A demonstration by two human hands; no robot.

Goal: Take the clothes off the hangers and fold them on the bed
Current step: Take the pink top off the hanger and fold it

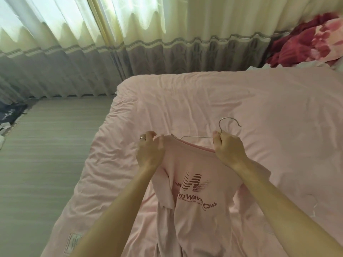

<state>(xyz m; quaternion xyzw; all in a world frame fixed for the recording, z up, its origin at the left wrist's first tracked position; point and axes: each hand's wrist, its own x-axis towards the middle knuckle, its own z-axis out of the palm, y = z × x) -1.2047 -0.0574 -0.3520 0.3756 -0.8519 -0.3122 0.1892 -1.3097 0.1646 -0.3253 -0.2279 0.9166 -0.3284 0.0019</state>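
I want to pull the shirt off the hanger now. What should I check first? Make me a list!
1. Right hand grips the hanger just under its hook: ok.
2. Left hand pinches the T-shirt at its shoulder: ok.
3. That shoulder slipped free of the hanger's end: cannot tell, the fingers hide it.
4. Other shoulder free: cannot tell, it is behind the right hand.
5. T-shirt fully off the hanger: not ok.
6. Bed lies under the T-shirt, ready for folding: ok.
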